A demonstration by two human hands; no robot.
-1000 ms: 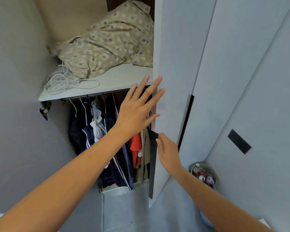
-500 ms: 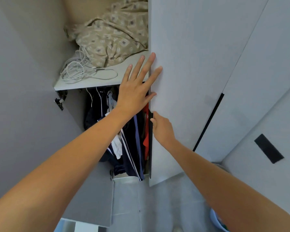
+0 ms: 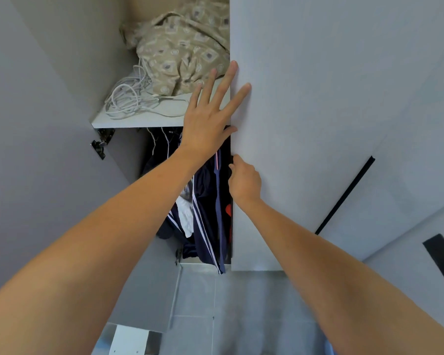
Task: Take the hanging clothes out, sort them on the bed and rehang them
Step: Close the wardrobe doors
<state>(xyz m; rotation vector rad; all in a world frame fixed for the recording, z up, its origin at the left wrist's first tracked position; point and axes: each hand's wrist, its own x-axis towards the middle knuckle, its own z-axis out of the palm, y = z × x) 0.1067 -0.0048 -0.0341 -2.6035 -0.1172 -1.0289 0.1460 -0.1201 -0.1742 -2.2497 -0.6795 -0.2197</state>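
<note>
Dark navy hanging clothes (image 3: 205,201) with white stripes, a white piece and a bit of red hang from thin hangers under the wardrobe shelf (image 3: 139,121). Only a narrow strip of them shows beside the grey right wardrobe door (image 3: 305,111). My left hand (image 3: 205,124) lies flat with fingers spread, its fingertips pressing on that door's left edge in front of the clothes. Lower down, my right hand (image 3: 245,180) has its fingers curled round the same door edge.
The left wardrobe door (image 3: 36,149) stands wide open on the left. On the shelf lie a crumpled beige patterned cloth (image 3: 182,52) and a coil of white cable (image 3: 128,98). More grey doors with black handles (image 3: 441,260) are to the right. Grey floor tiles (image 3: 228,303) lie below.
The right door now covers more of the hanging clothes than before. Both hands have stayed on its edge while the view has moved closer.
</note>
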